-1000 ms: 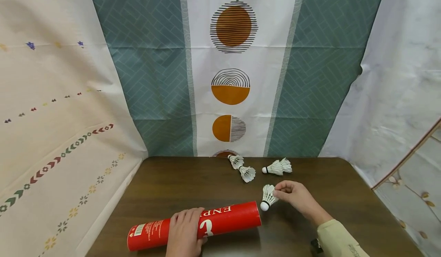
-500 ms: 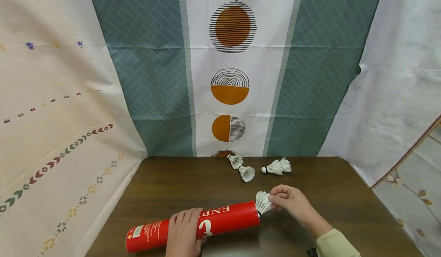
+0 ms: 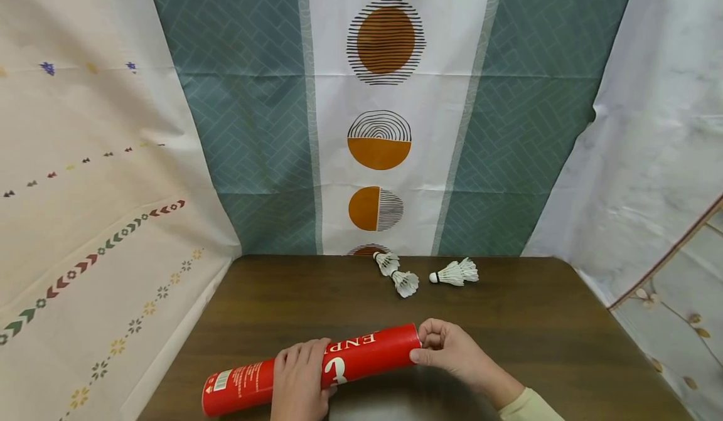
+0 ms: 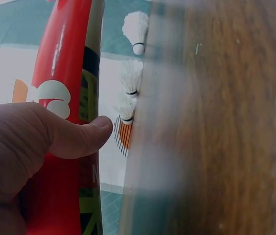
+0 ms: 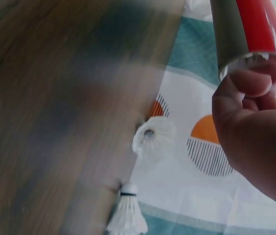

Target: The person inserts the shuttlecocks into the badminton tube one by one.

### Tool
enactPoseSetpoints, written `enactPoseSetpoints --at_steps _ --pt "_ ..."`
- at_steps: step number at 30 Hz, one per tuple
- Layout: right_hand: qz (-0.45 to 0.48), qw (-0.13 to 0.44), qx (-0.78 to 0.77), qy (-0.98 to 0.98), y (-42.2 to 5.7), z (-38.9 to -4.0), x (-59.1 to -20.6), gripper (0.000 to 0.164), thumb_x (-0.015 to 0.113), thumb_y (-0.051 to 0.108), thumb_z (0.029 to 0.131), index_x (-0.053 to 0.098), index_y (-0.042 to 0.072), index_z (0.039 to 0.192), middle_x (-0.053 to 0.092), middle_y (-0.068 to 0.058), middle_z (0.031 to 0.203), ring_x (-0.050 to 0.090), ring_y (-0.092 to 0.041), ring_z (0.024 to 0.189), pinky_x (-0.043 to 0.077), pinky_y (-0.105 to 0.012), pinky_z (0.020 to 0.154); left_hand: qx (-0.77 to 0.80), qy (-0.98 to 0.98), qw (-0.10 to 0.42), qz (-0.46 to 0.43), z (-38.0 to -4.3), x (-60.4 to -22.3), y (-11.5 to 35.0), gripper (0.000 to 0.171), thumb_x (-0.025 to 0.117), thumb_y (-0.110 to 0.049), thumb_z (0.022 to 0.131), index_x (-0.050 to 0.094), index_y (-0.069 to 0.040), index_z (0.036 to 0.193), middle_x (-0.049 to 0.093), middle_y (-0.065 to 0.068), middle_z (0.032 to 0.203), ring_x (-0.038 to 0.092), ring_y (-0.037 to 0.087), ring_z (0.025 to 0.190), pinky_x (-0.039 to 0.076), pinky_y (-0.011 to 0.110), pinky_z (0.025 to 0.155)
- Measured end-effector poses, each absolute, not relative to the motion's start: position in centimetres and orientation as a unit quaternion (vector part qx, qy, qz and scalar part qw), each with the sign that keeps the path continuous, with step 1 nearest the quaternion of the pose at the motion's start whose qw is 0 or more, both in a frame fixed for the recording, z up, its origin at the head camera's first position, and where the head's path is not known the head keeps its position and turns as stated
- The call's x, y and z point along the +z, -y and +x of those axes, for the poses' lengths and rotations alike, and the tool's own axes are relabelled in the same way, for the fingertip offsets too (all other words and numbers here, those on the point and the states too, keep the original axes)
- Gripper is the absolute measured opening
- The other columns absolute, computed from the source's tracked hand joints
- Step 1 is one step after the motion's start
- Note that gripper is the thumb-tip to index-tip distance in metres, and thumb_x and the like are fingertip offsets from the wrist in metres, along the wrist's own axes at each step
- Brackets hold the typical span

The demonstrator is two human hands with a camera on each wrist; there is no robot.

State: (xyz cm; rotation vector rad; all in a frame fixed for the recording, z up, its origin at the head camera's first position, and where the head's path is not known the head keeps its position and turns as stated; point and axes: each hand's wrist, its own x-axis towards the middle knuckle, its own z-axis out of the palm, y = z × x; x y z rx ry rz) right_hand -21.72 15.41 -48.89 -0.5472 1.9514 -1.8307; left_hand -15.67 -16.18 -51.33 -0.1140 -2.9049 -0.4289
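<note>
My left hand [image 3: 299, 380] grips the middle of a red cardboard tube [image 3: 373, 353], which lies slanted with its mouth to the right. Its thumb [image 4: 86, 137] lies across the tube in the left wrist view. At the mouth is my right hand [image 3: 454, 355], thumb tip over the outer wall, other fingers curled at the opening. White feather tips of a shuttlecock [image 5: 255, 58] show just inside the rim in the right wrist view; the rest of it is hidden in the tube. I cannot tell whether the fingers still pinch it.
Two shuttlecocks [image 3: 405, 284] lie touching near the table's back edge. To their right is another shuttlecock [image 3: 450, 275], cork to the left, with more white feathers overlapping it. A patterned cloth [image 3: 378, 95] hangs behind the brown table [image 3: 542, 320].
My right hand took the shuttlecock from beside the tube, moved it left and down to the mouth, and its skirt has now gone inside. My left hand keeps holding the tube.
</note>
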Motion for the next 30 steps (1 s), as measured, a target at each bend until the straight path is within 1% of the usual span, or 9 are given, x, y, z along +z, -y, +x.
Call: enactPoseSetpoints --at_steps 4,9,16,23,25,27,30 --pt "-0.188 0.199 -0.662 -0.698 -14.67 -21.69 -48.79 0.024 0.079 0.010 0.096 0.057 0.006 0.106 0.079 0.000 0.102 0.072 -0.017 0.097 0.060 -0.032 0.085 -0.149 0.983 0.103 -0.039 -15.65 -51.13 16.31 0.093 0.106 -0.034 0.057 0.060 -0.018 0.136 0.071 0.004 0.129 0.061 0.030 0.118 0.047 0.065 0.108" --pt "-0.207 0.214 -0.667 -0.683 -14.28 -21.66 -48.31 0.018 0.073 0.009 0.100 0.056 0.008 0.108 0.080 -0.004 0.108 0.074 -0.017 0.100 0.060 -0.032 0.089 -0.154 0.981 0.110 -0.038 -15.65 -50.91 16.42 0.094 0.106 -0.033 0.056 0.060 -0.019 0.137 0.071 0.003 0.129 0.061 0.030 0.118 0.047 0.065 0.109" --pt "-0.236 0.242 -0.677 -0.654 -14.34 -21.75 -48.48 0.014 0.066 0.007 0.104 0.055 0.007 0.114 0.081 -0.004 0.114 0.076 -0.016 0.104 0.060 -0.030 0.094 -0.150 0.981 0.117 -0.040 -15.66 -51.00 16.63 0.094 0.107 -0.032 0.056 0.060 -0.018 0.136 0.071 0.003 0.128 0.062 0.030 0.117 0.047 0.065 0.108" --pt "-0.232 0.243 -0.675 -0.657 -14.28 -21.78 -48.83 0.015 0.067 0.008 0.104 0.056 0.006 0.113 0.079 -0.005 0.115 0.075 -0.016 0.105 0.061 -0.029 0.093 -0.145 0.982 0.115 -0.048 -15.65 -51.29 16.80 0.091 0.106 -0.031 0.057 0.061 -0.016 0.135 0.072 0.005 0.128 0.062 0.031 0.117 0.047 0.065 0.106" --pt "-0.229 0.241 -0.670 -0.663 -14.31 -21.76 -48.79 0.015 0.067 0.009 0.104 0.055 0.004 0.112 0.078 -0.004 0.114 0.074 -0.017 0.105 0.061 -0.029 0.092 -0.145 0.982 0.110 -0.048 -15.64 -51.36 16.84 0.092 0.106 -0.032 0.057 0.060 -0.017 0.135 0.072 0.005 0.128 0.063 0.031 0.117 0.047 0.065 0.107" --pt "-0.228 0.240 -0.663 -0.672 -14.46 -21.79 -48.70 0.019 0.068 0.010 0.104 0.054 -0.001 0.110 0.076 -0.003 0.110 0.072 -0.016 0.103 0.061 -0.029 0.091 -0.145 0.982 0.106 -0.049 -15.62 -51.42 16.86 0.092 0.106 -0.033 0.057 0.060 -0.018 0.135 0.072 0.004 0.129 0.063 0.031 0.117 0.047 0.066 0.108" --pt "-0.226 0.236 -0.649 -0.687 -15.04 -22.02 -48.54 0.029 0.068 0.011 0.104 0.049 -0.010 0.111 0.073 0.000 0.101 0.069 -0.014 0.097 0.059 -0.028 0.086 -0.148 0.982 0.103 -0.050 -15.57 -51.52 16.88 0.093 0.106 -0.034 0.057 0.060 -0.018 0.135 0.071 0.004 0.128 0.063 0.031 0.116 0.047 0.066 0.108"
